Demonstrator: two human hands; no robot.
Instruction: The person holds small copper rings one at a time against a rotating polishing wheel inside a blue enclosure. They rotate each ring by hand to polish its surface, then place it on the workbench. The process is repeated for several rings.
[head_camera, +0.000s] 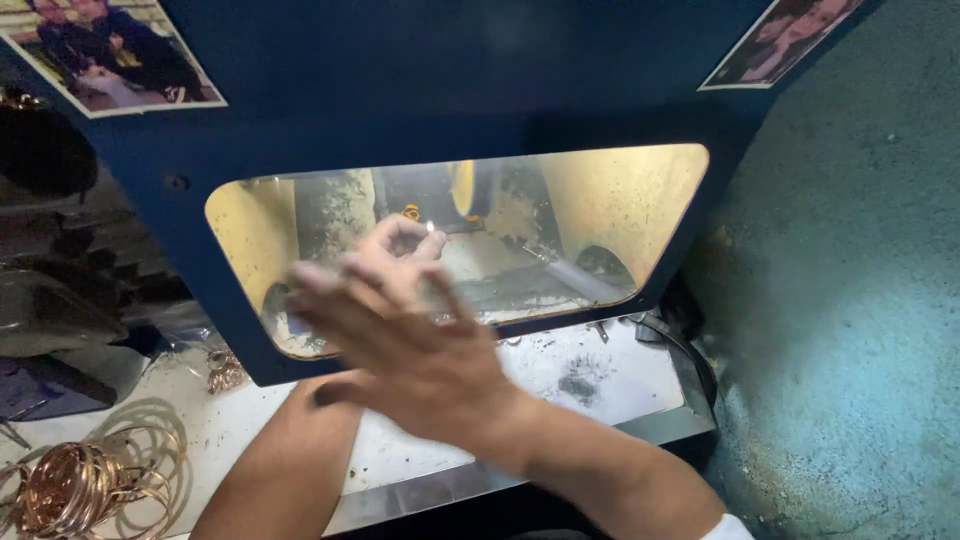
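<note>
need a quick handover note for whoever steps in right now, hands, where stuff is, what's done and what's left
Left hand: inside the lit window of the blue hood, fingers pinched on a small part too small to identify, near the polishing wheel.
Right hand: open, blurred, in front of the window, holding nothing.
Copper-coloured wire rings: piled on the white bench at far left, with a smaller bunch by the hood.
Done: not visible.
Left: the part in the left hand; the rings look untouched.

Single head-worn view, close, angled down at a blue cabinet's (480, 90) lit window (600, 200) and bench (600, 380).
</note>
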